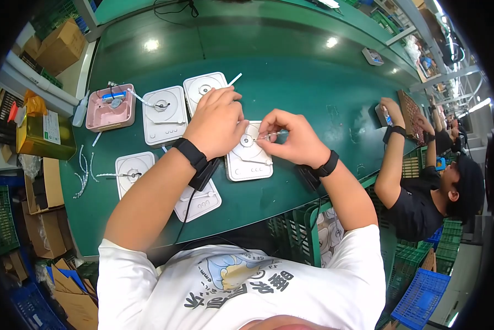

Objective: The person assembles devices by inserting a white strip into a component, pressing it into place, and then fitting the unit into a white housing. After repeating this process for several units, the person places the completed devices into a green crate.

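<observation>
In front of me a white turntable-shaped plastic casing [249, 169] lies flat on the green table, its round disc facing up. Over the disc, my right hand [292, 136] pinches a thin translucent strand beside the central hub. My left hand [216, 121] reaches over the casing's upper left, fingers stretched out and thumb by its edge; its palm hides what lies beneath. Similar casings surround my left arm: one [166, 127] to the left, one [198, 83] beyond my fingers, one [127, 164] left of the forearm and another [203, 204] partly under it.
A pink open casing [106, 122] with parts inside sits at the left. Loose pale strands [84, 171] lie near the table's left edge, beside a yellow can [48, 136]. Below the front edge is a green crate [293, 234]. A co-worker [423, 192] works at the right.
</observation>
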Tool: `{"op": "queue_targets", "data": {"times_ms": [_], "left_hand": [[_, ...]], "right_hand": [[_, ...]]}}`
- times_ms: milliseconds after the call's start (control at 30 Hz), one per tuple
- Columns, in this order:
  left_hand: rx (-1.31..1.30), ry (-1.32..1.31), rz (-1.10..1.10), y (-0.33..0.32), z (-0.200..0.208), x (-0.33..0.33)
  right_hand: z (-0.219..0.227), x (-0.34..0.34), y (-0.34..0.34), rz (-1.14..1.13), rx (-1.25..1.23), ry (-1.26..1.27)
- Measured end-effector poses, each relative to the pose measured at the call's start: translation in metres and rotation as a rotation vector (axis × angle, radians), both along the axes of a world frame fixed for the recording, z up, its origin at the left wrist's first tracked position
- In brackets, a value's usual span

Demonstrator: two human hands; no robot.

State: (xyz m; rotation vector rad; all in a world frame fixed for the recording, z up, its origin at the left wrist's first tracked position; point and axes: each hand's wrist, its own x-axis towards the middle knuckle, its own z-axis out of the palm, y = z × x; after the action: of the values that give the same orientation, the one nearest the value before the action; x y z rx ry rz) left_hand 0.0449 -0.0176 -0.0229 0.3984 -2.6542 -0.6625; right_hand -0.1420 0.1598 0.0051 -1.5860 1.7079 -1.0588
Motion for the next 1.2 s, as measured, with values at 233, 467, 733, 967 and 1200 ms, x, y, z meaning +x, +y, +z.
{"op": "queue_targets", "data": {"times_ms": [233,467,733,967,1200], "left_hand": [[0.010,-0.036,0.005,0.002,0.001,0.002],[0.061,0.017,-0.045,-0.003,0.002,0.005],[0.190,0.008,-0.164,-0.005,0.022,0.006],[0.075,0.077,-0.211,-0.015,0.027,0.010],[0.034,0.043,-0.228,-0.010,0.036,0.011]], "right_hand": [[0.002,0.012,0.001,-0.046,0.030,0.004],[-0.010,0.020,0.001,-0.158,0.047,-0.083],[-0.009,0.019,0.001,-0.199,0.050,-0.141],[-0.015,0.021,-0.003,-0.195,0.058,-0.160],[-0.018,0.024,-0.005,-0.196,0.041,-0.167]]}}
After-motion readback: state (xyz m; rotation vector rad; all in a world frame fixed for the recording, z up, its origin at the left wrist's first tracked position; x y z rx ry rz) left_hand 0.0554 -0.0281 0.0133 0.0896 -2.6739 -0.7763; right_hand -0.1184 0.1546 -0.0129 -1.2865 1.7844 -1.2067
